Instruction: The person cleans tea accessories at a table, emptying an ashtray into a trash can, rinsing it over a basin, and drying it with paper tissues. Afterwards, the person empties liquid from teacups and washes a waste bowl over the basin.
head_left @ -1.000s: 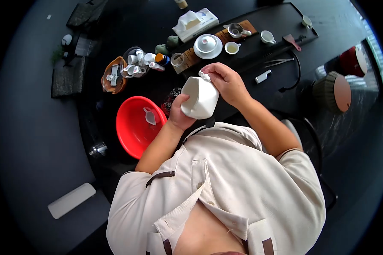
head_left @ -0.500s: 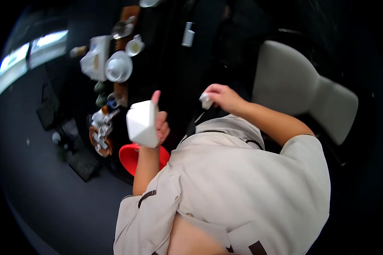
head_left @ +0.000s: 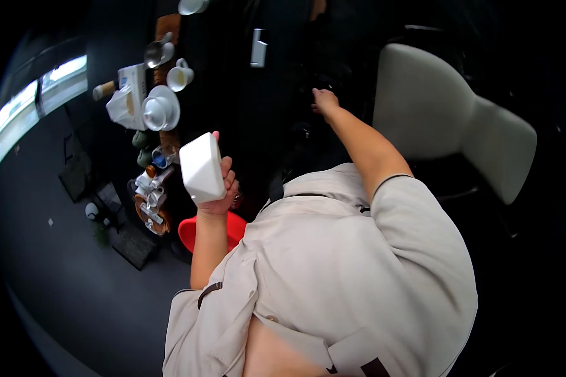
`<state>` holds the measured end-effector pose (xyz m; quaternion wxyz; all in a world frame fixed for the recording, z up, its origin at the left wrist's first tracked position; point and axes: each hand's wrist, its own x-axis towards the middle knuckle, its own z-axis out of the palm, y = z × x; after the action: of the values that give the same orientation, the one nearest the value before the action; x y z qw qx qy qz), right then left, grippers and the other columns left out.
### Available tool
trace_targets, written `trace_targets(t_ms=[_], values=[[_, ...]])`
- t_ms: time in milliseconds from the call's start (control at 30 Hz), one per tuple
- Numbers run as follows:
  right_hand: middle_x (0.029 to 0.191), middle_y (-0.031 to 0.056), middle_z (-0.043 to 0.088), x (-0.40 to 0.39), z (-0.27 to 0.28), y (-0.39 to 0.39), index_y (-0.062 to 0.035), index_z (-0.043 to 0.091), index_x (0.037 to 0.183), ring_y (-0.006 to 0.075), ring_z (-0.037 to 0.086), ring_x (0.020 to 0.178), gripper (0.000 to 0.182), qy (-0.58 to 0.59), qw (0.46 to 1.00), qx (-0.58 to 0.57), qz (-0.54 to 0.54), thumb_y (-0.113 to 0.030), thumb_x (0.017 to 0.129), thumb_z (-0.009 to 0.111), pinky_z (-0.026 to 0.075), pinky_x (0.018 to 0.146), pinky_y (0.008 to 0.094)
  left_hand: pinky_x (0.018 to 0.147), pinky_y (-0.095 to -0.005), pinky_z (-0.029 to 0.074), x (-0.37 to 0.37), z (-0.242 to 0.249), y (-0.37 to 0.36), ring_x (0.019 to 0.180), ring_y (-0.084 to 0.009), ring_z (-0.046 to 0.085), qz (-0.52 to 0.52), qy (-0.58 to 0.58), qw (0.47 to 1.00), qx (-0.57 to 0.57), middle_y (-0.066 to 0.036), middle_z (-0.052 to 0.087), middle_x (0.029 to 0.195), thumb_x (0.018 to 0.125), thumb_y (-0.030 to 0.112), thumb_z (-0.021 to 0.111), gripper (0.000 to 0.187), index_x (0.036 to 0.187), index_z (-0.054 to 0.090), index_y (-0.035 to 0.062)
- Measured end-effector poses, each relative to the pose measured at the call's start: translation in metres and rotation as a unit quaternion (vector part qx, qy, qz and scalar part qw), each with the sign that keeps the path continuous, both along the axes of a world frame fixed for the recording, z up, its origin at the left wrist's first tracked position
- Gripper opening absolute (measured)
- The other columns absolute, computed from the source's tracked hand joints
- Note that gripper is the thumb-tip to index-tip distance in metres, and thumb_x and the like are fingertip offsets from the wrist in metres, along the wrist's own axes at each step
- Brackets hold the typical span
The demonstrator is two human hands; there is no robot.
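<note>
My left hand (head_left: 223,195) is wrapped round a white, angular, square-edged container (head_left: 201,167), held up in front of my body. A smooth pale face of it is turned toward me. Stretched well forward over a very dark area is my right hand (head_left: 324,101), its fingers bent and seen from the back. What lies under those fingers, if anything, is hidden; no white tissue shows there.
A red tub (head_left: 190,233) sits below my left forearm. To the left stand a teapot on a plate (head_left: 161,108), a cup (head_left: 180,76), a tissue box (head_left: 131,81) and a tray (head_left: 160,221) of small items. A grey chair (head_left: 421,100) is at right.
My right hand has moved forward, away from my body, and the crumpled white tissue it held no longer shows. My left hand, still holding the container, has shifted slightly left and tilted it.
</note>
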<state>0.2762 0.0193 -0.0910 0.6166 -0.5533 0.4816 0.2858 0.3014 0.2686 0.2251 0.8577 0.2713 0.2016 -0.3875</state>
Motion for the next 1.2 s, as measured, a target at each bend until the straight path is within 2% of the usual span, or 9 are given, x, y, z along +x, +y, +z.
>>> trace_targets(t_ms=[67,133,200,467,633,767,867,1067,1200], values=[[0.083,0.0173,0.068,-0.005,0.005,-0.016,-0.0025,0.066,0.098,0.0276,0.067,0.07,0.039,-0.053,0.999,-0.011,0.005,-0.038,0.09,0.053,0.052,0.065,0.0387,0.053,-0.0299,0.048,-0.003,0.004,0.008,0.075,-0.0194,0.062,0.054,-0.014,0.998,0.028,-0.009,0.054,0.092,0.091,0.034,0.053,0.074,0.151,0.014,0.0171],[0.087,0.0171,0.068,-0.023,-0.043,-0.054,-0.0028,0.066,0.103,0.0286,0.066,0.078,0.04,-0.072,0.976,-0.08,0.187,-0.038,0.087,0.056,0.051,0.072,0.0388,0.091,-0.035,0.049,-0.005,0.014,0.007,0.11,-0.0249,0.056,0.169,-0.078,0.961,0.204,-0.013,0.054,0.123,0.084,0.016,0.05,0.075,0.151,0.014,0.013],[0.089,0.0126,0.067,-0.009,0.057,-0.078,-0.0031,0.064,0.108,0.02,0.065,0.08,0.035,-0.072,0.956,-0.076,0.273,-0.031,0.087,0.059,0.052,0.067,0.0322,0.101,-0.0341,0.041,0.001,0.03,-0.001,0.112,-0.0225,0.055,0.124,-0.237,0.888,0.375,-0.012,0.053,0.124,0.084,0.009,0.052,0.083,0.151,0.003,0.0115],[0.105,0.0068,0.062,0.099,0.338,-0.018,-0.0127,0.046,0.136,0.0096,0.06,0.077,0.048,-0.281,0.84,0.175,0.431,-0.022,0.091,0.06,0.05,0.065,0.0234,0.098,-0.0301,0.041,0.0,0.056,-0.019,0.109,-0.0166,0.054,0.189,-0.24,0.879,0.366,-0.014,0.055,0.123,0.09,0.008,0.054,0.085,0.15,-0.007,0.0081],[0.107,0.0142,0.064,0.113,0.374,0.057,-0.0067,0.039,0.137,0.0233,0.064,0.085,0.054,-0.372,0.728,0.09,0.57,-0.02,0.089,0.059,0.053,0.076,0.0333,0.094,-0.0271,0.04,-0.023,0.051,-0.011,0.106,-0.0148,0.053,0.218,-0.248,0.876,0.351,-0.01,0.054,0.12,0.089,0.023,0.061,0.088,0.152,0.001,0.0102],[0.088,0.0064,0.062,0.14,0.4,0.075,-0.0089,0.051,0.128,0.0109,0.058,0.065,0.043,-0.311,0.776,0.138,0.531,-0.015,0.086,0.052,0.05,0.057,0.0259,0.067,-0.0214,0.052,-0.026,0.069,0.015,0.084,-0.0141,0.063,0.215,-0.249,0.883,0.334,-0.011,0.061,0.108,0.084,0.059,0.06,0.102,0.151,0.0,0.0118],[0.088,0.0007,0.06,0.211,0.409,0.072,-0.0103,0.052,0.125,0.0081,0.057,0.063,0.04,-0.328,0.81,0.113,0.473,-0.018,0.086,0.054,0.045,0.047,0.0216,0.074,-0.0252,0.052,-0.005,0.062,0.046,0.095,-0.0128,0.06,0.216,-0.191,0.889,0.357,-0.008,0.058,0.113,0.089,0.042,0.063,0.073,0.146,0.03,0.0086],[0.091,0.0082,0.06,0.407,0.385,0.079,-0.0079,0.046,0.119,0.016,0.062,0.069,0.034,-0.344,0.859,0.004,0.379,-0.015,0.086,0.047,0.051,0.057,0.0258,0.068,-0.0223,0.049,0.047,0.037,0.091,0.077,-0.0081,0.058,0.251,-0.196,0.735,0.599,-0.007,0.058,0.113,0.087,0.016,0.065,0.05,0.134,0.049,0.0067],[0.102,0.0167,0.058,0.523,0.29,0.11,-0.0014,0.044,0.113,0.0264,0.066,0.076,0.029,-0.307,0.877,-0.111,0.352,-0.014,0.087,0.049,0.058,0.049,0.0345,0.071,-0.0248,0.05,0.113,0.01,0.118,0.074,-0.0116,0.058,0.152,-0.263,0.516,0.801,-0.012,0.054,0.119,0.083,0.01,0.067,0.055,0.135,0.048,0.0079]])
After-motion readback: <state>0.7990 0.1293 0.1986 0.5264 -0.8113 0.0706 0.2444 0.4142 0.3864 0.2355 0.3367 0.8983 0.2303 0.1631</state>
